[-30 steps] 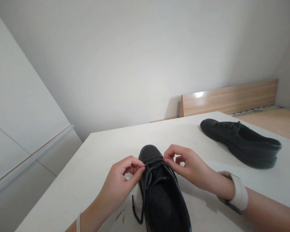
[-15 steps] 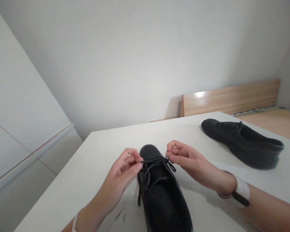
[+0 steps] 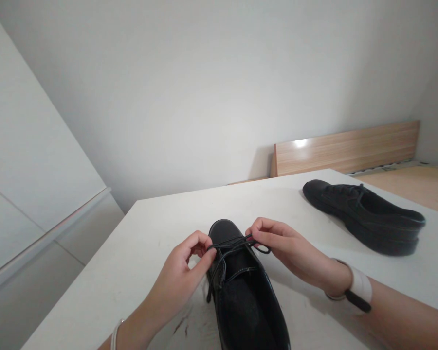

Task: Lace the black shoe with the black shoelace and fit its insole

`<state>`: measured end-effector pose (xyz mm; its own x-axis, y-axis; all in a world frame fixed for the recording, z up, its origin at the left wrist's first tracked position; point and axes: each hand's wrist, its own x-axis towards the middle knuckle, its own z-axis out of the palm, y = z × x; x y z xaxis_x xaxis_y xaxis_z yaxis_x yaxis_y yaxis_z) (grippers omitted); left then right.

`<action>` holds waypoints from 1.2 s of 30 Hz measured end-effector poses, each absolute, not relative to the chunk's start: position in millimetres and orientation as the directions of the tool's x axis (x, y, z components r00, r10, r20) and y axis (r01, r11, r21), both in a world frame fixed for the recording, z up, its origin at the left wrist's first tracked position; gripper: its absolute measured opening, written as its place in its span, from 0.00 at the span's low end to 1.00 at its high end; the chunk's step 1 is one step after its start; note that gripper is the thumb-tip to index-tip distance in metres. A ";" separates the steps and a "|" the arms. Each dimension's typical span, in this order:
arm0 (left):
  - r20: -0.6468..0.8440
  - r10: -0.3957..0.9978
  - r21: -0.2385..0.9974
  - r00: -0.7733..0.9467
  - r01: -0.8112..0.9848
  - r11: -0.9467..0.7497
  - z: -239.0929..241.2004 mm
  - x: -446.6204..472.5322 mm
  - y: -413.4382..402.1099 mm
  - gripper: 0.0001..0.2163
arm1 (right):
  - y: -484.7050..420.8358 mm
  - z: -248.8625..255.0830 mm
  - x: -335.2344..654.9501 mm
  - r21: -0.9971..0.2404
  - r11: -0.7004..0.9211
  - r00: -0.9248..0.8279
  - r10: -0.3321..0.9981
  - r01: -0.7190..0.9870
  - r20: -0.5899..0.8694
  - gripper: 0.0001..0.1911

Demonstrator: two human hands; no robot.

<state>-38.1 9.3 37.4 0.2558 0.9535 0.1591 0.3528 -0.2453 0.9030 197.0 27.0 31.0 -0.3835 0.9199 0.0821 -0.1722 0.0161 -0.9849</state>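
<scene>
A black lace-up shoe (image 3: 241, 287) stands on the white table (image 3: 149, 233) right in front of me, toe pointing away. My left hand (image 3: 184, 274) pinches the left strand of its black shoelace (image 3: 229, 243) at the shoe's left side. My right hand (image 3: 282, 245) pinches the right strand just above the toe end of the lacing. The lace crosses between my two hands over the shoe's front. A white band sits on my right wrist, a thin bracelet on my left.
A second black shoe (image 3: 365, 214) lies on the table at the far right. Behind the table a wooden board (image 3: 346, 148) leans against the white wall. A white cabinet (image 3: 29, 170) stands at the left.
Both hands have pulled the lace ends out and crossed them over the shoe's front. My left hand rose a little toward the toe; the loose end at the shoe's left got shorter.
</scene>
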 end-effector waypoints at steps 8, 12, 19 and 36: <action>0.113 0.981 0.994 0.158 -0.018 -0.112 36.6 -44.6 14.2 0.09 | 29.3 38.5 198.4 -0.916 -0.056 -0.368 0.924 -0.397 0.102 0.14; 0.154 0.980 0.979 0.128 0.115 -0.168 39.0 -47.7 13.0 0.08 | 32.5 37.2 203.6 -0.906 0.006 -0.325 0.932 -0.423 0.158 0.14; 0.252 0.926 0.663 0.281 0.647 -0.377 41.1 -54.9 13.3 0.05 | 38.0 35.6 210.0 -0.865 0.396 -0.400 0.879 0.308 0.260 0.14; 0.085 0.923 0.995 0.375 -0.085 -0.057 47.9 -73.5 22.9 0.12 | 43.5 32.0 214.2 -0.967 0.223 -0.191 0.951 -0.124 0.244 0.10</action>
<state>-73.5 22.9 47.9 0.3746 0.9232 0.0853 -0.0849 -0.0575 0.9947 214.2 43.5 32.0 -0.1907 0.9510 0.2435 -0.1238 0.2228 -0.9670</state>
